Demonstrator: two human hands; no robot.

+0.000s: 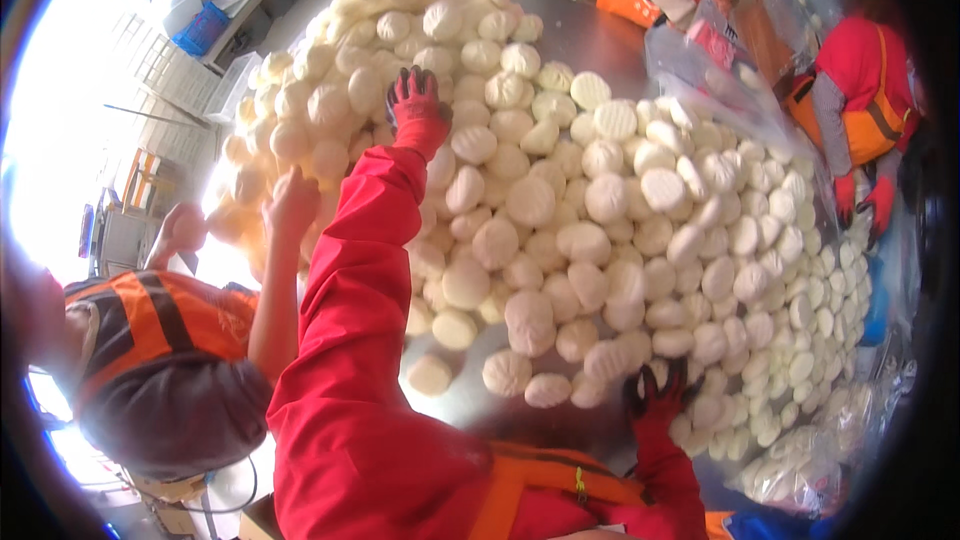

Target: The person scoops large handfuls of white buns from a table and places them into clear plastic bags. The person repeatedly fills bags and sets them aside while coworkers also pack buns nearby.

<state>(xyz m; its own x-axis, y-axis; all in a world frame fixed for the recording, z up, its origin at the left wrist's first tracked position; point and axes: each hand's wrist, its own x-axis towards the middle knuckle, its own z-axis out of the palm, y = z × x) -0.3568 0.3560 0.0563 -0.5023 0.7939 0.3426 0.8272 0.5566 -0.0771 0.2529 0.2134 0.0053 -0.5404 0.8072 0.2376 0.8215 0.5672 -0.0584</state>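
A large heap of pale steamed buns (pixel 531 201), many with pleated tops, spreads over a metal table (pixel 480 382). My left hand (pixel 418 109), in a red glove with dark fingertips, reaches across to the far part of the heap and rests on buns there, fingers spread; whether it grips one is hidden. At the near edge of the pile, my right hand (pixel 661 399), gloved alike, touches the buns with its fingers apart. Both my sleeves are red.
A co-worker with bare hands (pixel 291 206) stands at the left by the heap. Two more people are across the table at the upper right, near a clear plastic bag (pixel 705 75). Bagged buns (pixel 799 469) lie at the lower right. A blue basket (pixel 201 28) sits on a shelf.
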